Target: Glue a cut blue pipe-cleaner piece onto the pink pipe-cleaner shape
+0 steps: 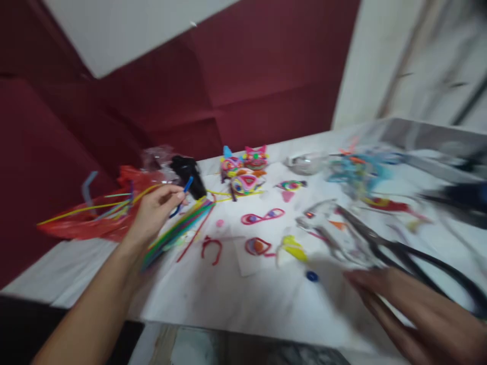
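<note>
Here, the left hand [157, 207] pinches a short blue strip [188, 183] between thumb and fingers, its tip sticking up past them, just above the bundle of coloured fuzzy sticks [178, 230] on the white cover [224, 299]. The right hand [418, 309], blurred, hovers beside the black-handled scissors [391, 245], and whether its fingers grip anything I cannot tell; a dark blue coil [312, 276] lies near its fingertips, apart from them, below the yellow piece [293, 248].
</note>
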A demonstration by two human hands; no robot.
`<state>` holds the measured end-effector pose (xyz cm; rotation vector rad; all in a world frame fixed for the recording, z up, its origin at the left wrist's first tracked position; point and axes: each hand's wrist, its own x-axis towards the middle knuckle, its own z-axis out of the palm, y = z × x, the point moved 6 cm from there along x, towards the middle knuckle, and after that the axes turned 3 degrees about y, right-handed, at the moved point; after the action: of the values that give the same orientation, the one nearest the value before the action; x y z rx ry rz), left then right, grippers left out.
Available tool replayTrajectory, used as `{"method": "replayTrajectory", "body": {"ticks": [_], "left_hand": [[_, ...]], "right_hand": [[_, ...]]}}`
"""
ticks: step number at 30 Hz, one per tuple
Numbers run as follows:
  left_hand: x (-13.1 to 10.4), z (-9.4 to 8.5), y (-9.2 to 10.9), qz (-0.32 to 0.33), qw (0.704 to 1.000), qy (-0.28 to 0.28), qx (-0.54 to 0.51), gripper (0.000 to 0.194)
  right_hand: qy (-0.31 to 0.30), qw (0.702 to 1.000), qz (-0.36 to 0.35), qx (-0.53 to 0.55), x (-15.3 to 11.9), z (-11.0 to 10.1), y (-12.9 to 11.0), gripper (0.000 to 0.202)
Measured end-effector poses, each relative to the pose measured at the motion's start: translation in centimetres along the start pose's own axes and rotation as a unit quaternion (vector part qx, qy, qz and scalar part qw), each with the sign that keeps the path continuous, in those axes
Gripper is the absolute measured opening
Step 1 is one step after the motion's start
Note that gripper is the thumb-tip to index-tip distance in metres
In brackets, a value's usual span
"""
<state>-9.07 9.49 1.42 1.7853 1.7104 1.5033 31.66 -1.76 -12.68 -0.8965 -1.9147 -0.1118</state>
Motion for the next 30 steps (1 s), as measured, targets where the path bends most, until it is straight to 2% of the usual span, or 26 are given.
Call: {"method": "replayTrajectory", "body": {"ticks": [3,5,6,7,9,10,12,17,20,22,27,30], "left_hand": [[-1.5,3.7,1.6,0.034,0.997,-0.061,0.014,0.023],[-2.3,6.4,1.5,0.005,0.993,-0.111,-0.024,0.021],[-2.7,7.6,1.4,-0.015,0.990,-0.125,-0.059,0.022],[-3.1,9.0,1.2,-0.046,0.985,-0.141,-0.091,0.024],[-4.0,11.5,1.0,-0.107,0.969,-0.163,-0.154,0.032],[-4.4,12.7,1.0,-0.133,0.960,-0.172,-0.179,0.036],[-5.1,14.9,1.3,-0.160,0.945,-0.187,-0.215,0.041],[-6.3,18.3,2.5,-0.158,0.926,-0.213,-0.268,0.040],[-6.7,19.0,2.1,-0.169,0.914,-0.221,-0.295,0.036],[-6.6,18.7,1.3,-0.165,0.917,-0.210,-0.295,0.033],[-5.3,15.6,-0.4,-0.149,0.936,-0.112,-0.299,0.031],[-4.8,13.9,-0.8,-0.146,0.933,-0.064,-0.321,0.035]], "right_hand": [[0.003,0.987,0.049,-0.151,1.5,-3.2,1.2,0.019],[-0.012,0.975,0.086,-0.204,2.0,-4.4,2.7,0.015],[-0.050,0.964,0.118,-0.232,2.1,-4.4,3.7,0.017],[-0.117,0.944,0.159,-0.265,1.8,-4.2,4.9,0.019],[-0.258,0.880,0.253,-0.307,0.9,-3.4,7.3,0.020],[-0.295,0.861,0.275,-0.311,0.6,-3.2,7.9,0.020],[-0.338,0.839,0.295,-0.307,0.5,-2.6,8.7,0.021],[-0.364,0.831,0.302,-0.294,0.9,-1.4,9.4,0.037],[-0.356,0.832,0.311,-0.290,0.9,-1.0,9.8,0.042],[-0.343,0.835,0.323,-0.285,0.8,-1.0,10.1,0.040],[-0.280,0.857,0.339,-0.268,0.6,-2.8,10.8,0.040],[-0.206,0.886,0.342,-0.236,-0.3,-5.1,12.0,0.041]]}}
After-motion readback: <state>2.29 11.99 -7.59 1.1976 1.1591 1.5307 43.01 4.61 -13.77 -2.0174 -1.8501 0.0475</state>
